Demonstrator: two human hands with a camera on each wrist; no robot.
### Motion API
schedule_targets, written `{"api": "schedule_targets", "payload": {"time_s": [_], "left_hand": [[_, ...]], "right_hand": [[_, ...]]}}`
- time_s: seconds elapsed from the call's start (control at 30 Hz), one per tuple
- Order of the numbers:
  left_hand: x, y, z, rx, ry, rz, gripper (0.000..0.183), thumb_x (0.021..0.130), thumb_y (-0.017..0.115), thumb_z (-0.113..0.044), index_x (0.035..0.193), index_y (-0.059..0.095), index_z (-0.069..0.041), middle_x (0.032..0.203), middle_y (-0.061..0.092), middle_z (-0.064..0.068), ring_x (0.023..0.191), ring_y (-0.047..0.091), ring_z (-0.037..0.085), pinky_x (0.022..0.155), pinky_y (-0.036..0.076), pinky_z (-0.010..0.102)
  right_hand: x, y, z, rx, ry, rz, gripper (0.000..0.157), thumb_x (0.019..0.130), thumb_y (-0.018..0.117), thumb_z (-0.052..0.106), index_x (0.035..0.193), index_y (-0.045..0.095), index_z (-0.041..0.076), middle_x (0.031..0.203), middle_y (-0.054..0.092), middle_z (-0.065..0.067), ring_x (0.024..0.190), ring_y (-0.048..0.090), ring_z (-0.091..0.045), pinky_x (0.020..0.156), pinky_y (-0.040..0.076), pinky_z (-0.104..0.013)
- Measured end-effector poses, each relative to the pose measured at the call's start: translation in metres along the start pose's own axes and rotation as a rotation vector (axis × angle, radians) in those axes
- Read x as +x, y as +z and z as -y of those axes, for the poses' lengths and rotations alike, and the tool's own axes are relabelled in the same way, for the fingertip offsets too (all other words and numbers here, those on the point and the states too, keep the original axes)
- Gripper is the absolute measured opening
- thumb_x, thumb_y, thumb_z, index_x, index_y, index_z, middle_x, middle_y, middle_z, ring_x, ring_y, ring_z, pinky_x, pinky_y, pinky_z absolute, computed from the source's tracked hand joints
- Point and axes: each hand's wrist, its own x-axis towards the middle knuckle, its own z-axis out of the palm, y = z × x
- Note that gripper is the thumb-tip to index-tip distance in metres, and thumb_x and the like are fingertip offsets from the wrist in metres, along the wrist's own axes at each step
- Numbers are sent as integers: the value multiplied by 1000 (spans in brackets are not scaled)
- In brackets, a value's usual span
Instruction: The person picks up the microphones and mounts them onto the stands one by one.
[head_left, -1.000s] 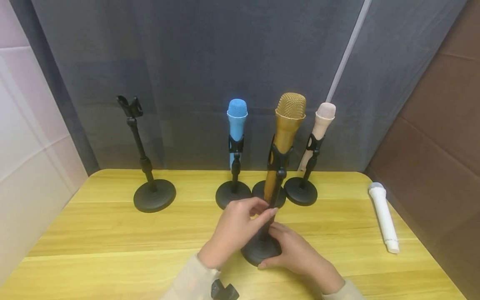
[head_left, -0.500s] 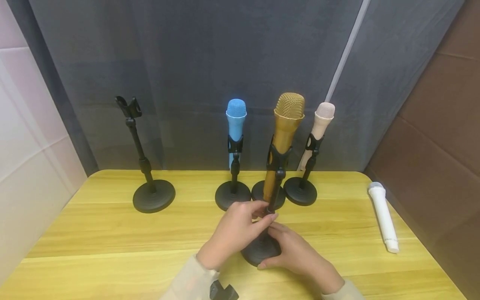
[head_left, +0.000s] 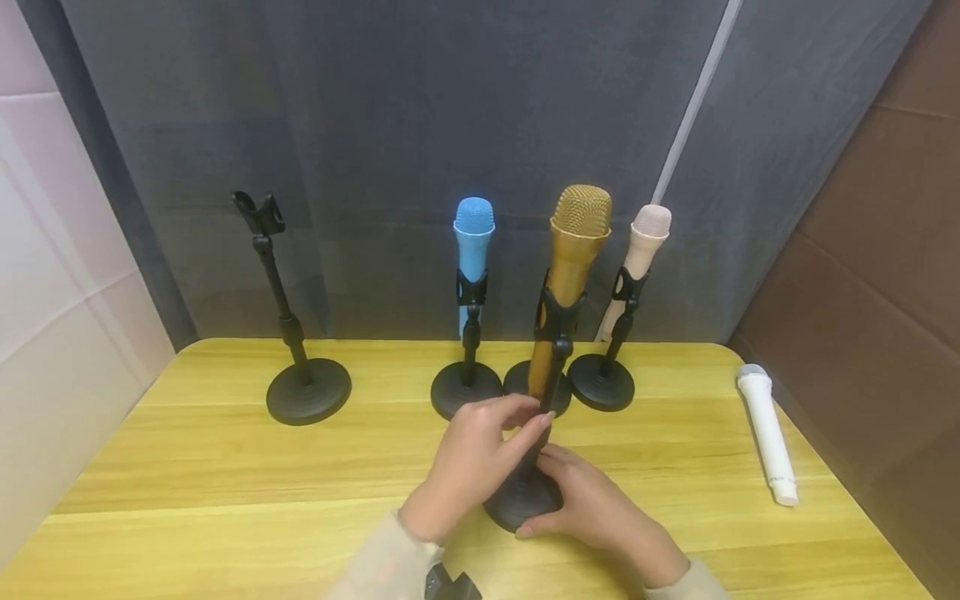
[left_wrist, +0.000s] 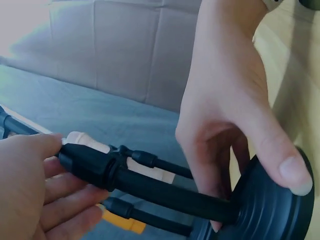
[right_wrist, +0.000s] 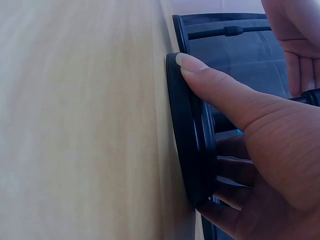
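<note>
At the lower centre of the head frame, I have the black tabletop microphone stand (head_left: 522, 504) between both hands. The left hand (head_left: 472, 454) pinches its collar (left_wrist: 85, 165) between thumb and fingers; the right hand (head_left: 592, 500) grips the round base (right_wrist: 187, 145), thumb over the rim. The gold microphone (head_left: 581, 225) appears to sit in the clip (head_left: 558, 317) above, leaning to the right. I judge this assembly top-heavy: if the left hand pulls sideways while the right one loosens, it could tip. If the collar slips, the pole could drop suddenly. A push toward the upper frame could knock the rear base (head_left: 517, 377). The white microphone (head_left: 768, 433) at right lies loose and could roll when bumped. I can read no brand, label or writing.
</note>
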Motion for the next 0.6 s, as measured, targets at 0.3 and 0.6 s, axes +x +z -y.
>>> {"api": "schedule_targets", "payload": {"time_s": [0.3, 0.6], "left_hand": [[0, 2, -1, -99, 9, -56, 21, 92, 75, -24, 109, 75, -11, 95, 80, 0, 81, 76, 8, 73, 61, 23], [1, -3, 0, -124, -25, 51, 21, 95, 71, -25, 111, 74, -11, 98, 80, 0, 85, 75, 8, 75, 60, 20]], "right_hand": [[0, 0, -1, 5, 3, -1, 89, 69, 84, 63, 140, 58, 18, 148, 56, -2, 135, 56, -22, 109, 49, -46], [1, 1, -2, 7, -5, -1, 88, 69, 85, 62, 142, 57, 20, 149, 56, -1, 136, 55, -21, 109, 48, -46]]}}
